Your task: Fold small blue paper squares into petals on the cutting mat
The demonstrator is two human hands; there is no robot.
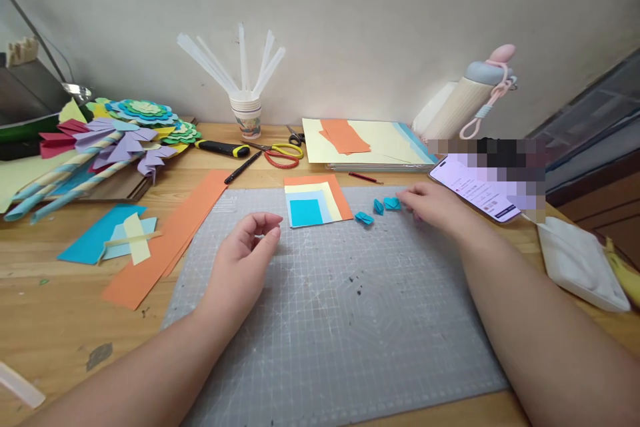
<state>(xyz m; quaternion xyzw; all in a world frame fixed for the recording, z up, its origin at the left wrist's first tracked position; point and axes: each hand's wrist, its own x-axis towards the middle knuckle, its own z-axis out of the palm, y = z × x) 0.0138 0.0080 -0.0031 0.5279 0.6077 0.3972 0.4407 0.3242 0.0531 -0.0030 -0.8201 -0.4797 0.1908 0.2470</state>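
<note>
My left hand (249,250) hovers over the grey cutting mat (325,320), fingers curled loosely with thumb near fingertips and nothing visible in them. My right hand (434,205) lies on the mat's far right part, fingertips touching a small folded blue paper piece (392,203). Two more folded blue pieces (379,206) (365,217) lie just left of it. A stack of nested paper squares (315,200), orange, yellow, pale blue and blue, lies between my hands at the mat's far edge.
On the wooden table: orange paper strips (170,233), blue scraps (107,240), paper flowers (120,140), a cup of sticks (247,113), utility knife (223,147), scissors (281,153), pen (243,167), paper stack (365,141), phone (475,192), bottle (470,101), white tray (580,263).
</note>
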